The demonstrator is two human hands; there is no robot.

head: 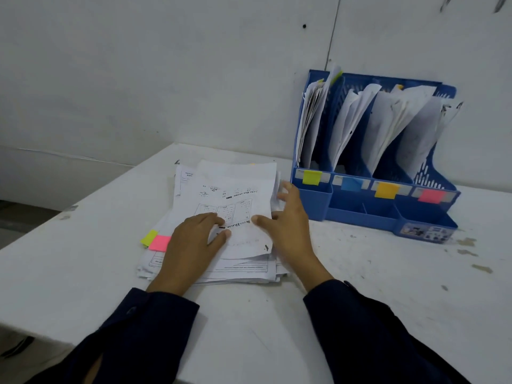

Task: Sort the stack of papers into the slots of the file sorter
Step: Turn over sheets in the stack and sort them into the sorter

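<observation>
A loose stack of printed white papers [221, 189] lies on the white table [83, 259], with a yellow-green tab [149, 236] and a pink tab [160, 243] sticking out at its left edge. My left hand [191, 245] rests flat on the stack's near left part, fingers on the top sheet. My right hand [288, 220] is at the stack's right edge, thumb on the top sheet and fingers spread along the paper edges. The blue file sorter [360, 214] stands at the back right, its slots holding white papers, with green, blue, orange and pink labels on the front.
A white wall [166, 79] runs close behind the table and the sorter. The table's left edge drops off to a darker floor [22, 217]. Small stains mark the tabletop to the right of the sorter [468, 245].
</observation>
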